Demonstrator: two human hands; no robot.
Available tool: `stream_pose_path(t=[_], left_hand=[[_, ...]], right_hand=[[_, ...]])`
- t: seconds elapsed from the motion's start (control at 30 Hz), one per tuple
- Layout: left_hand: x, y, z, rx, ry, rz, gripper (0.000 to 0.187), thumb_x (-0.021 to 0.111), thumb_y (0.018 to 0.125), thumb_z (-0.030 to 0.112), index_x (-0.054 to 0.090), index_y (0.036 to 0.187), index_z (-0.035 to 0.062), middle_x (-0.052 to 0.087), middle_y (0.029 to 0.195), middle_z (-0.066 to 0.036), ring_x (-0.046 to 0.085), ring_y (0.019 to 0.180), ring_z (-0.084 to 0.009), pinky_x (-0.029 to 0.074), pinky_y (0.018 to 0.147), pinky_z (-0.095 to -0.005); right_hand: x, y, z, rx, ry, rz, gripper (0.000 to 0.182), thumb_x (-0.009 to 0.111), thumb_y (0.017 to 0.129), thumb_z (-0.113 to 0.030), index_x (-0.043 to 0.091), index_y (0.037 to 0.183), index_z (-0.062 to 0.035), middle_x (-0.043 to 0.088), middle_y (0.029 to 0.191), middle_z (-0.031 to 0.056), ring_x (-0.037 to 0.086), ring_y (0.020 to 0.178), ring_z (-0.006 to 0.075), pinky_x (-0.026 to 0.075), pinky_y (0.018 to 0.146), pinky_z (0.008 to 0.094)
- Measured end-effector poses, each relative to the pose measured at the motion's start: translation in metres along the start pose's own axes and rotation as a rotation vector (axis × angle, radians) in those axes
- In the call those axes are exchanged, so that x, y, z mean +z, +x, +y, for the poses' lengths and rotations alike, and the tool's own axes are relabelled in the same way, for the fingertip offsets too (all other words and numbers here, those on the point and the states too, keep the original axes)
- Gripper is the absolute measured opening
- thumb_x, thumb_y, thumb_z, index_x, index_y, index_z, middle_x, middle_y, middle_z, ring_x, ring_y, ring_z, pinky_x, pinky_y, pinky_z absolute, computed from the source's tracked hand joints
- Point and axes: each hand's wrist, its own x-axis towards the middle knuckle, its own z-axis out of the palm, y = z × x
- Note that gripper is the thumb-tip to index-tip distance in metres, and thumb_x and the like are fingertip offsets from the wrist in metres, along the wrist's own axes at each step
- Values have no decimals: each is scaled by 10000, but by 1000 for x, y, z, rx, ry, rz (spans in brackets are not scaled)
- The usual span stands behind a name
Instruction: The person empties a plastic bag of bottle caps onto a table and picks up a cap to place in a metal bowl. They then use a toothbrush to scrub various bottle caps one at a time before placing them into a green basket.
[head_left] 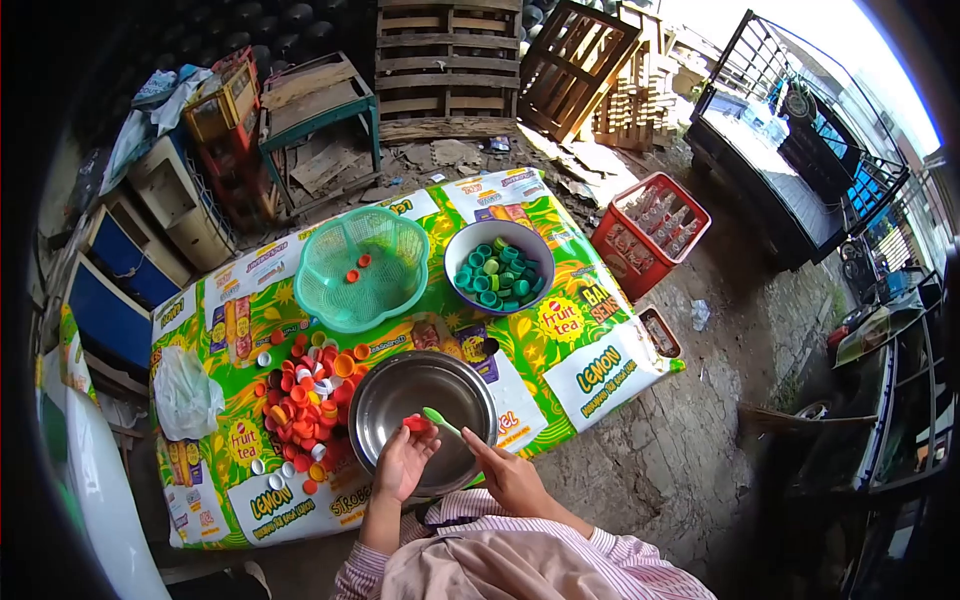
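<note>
My left hand (402,462) pinches a red bottle cap (419,424) over the near side of a steel bowl (366,395). In my right hand (508,480) is a green toothbrush (440,420), its head close to the cap; whether they touch is hard to tell. Left of the bowl lies a heap of red, orange, white and yellow bottle caps (300,410). Behind the bowl stands a mint-green plastic basket (312,285) with a few orange-red caps inside. A white bowl with a blue rim (452,245) holds green and teal caps (500,275).
A patterned green and yellow cloth (570,320) covers the table. A clear plastic bag (187,395) lies at its left. Beyond the right edge stands a red crate (615,235) of glass bottles. Wooden pallets (448,75) and a truck bed (760,150) are farther back.
</note>
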Motion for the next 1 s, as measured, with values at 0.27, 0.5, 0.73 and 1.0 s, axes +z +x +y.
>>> stream_pose_path(t=[0.27,0.5,0.73,1.0], left_hand=[[-10,-6,17,11,186,-44,283,411,926,200,443,1184,87,523,1126,-75,503,1040,-185,387,911,-358],[-18,-7,34,-6,226,-96,274,411,921,162,432,1178,70,516,1141,-95,518,1037,-186,407,896,-359],[-19,-6,41,-32,265,-115,280,450,905,107,426,1180,58,516,1130,-100,520,1025,-177,431,870,-324],[-16,-4,41,33,442,-164,285,449,883,32,426,1167,45,520,1100,-102,550,913,-150,459,820,-290]], right_hand=[[18,-10,-24,117,-16,101,526,465,864,-137,299,1350,-252,533,683,143,555,560,325,444,523,427],[32,-16,-43,228,-46,51,550,490,847,-96,307,1347,-233,540,720,142,560,610,319,448,563,416],[45,-20,-62,205,-49,71,571,472,860,-123,251,1370,-254,533,725,125,564,607,302,453,533,403],[52,-17,-67,206,-70,145,568,476,858,-117,260,1366,-249,523,715,123,556,582,309,451,527,416]])
